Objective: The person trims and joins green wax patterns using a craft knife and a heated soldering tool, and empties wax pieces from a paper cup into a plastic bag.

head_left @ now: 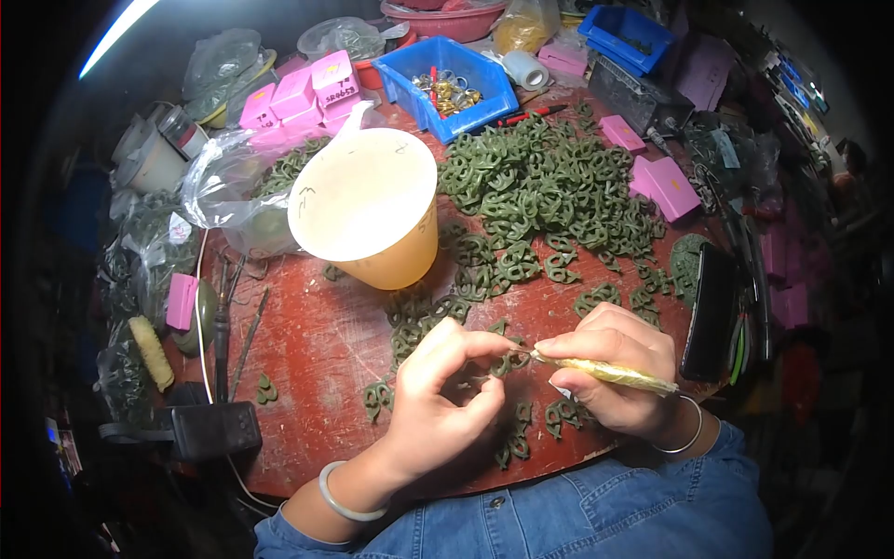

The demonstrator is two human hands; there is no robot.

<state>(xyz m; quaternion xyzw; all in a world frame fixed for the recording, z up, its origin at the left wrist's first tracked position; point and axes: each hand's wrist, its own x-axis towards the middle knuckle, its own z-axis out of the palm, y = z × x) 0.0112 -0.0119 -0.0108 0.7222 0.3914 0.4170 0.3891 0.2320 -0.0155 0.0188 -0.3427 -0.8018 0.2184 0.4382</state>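
Observation:
My left hand (442,387) is curled, with thumb and index finger around a small green openwork piece (506,361), partly hidden by the fingers. Held like a pen in my right hand (619,359) is a slim tool (629,374) with a yellowish wrapped handle. Its thin tip points left and meets my left index fingertip, close to the piece. More loose green pieces (563,419) lie on the red table under and between my hands. Beyond them spreads a large heap of green openwork pieces (540,186).
A pale yellow plastic cup (391,265) stands behind my left hand. Farther back is a blue bin (447,116) of small metal parts. Pink boxes (666,186), a black phone (710,312) and a black adapter (214,430) with a cable lie around the red table (307,373).

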